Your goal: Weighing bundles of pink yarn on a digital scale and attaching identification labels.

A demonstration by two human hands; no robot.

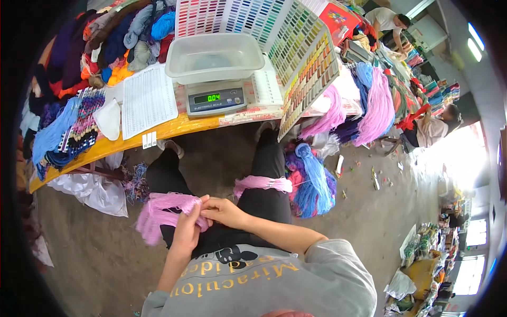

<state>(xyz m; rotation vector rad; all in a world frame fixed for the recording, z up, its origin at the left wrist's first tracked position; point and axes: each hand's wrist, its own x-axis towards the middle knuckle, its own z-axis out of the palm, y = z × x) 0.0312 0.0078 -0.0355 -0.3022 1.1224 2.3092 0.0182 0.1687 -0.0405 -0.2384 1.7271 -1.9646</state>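
Observation:
A pink skein of yarn (158,210) hangs over my left thigh, its loops spread out to the left. My left hand (186,228) is closed round the skein's right end. My right hand (224,212) meets it there, thumb and fingers pinched together on the same strands; the exact strands between the fingertips are too small to make out. A second pink skein (264,183) lies across my right thigh, with a thin strand running off to its right.
Ahead stands a yellow-edged table (185,122) with an electronic scale (215,99), a clear plastic tub (214,58), printed sheets (149,100) and a colour chart (303,58). Blue yarn (312,182) hangs right of my knee. Two other people (388,22) are at the far right.

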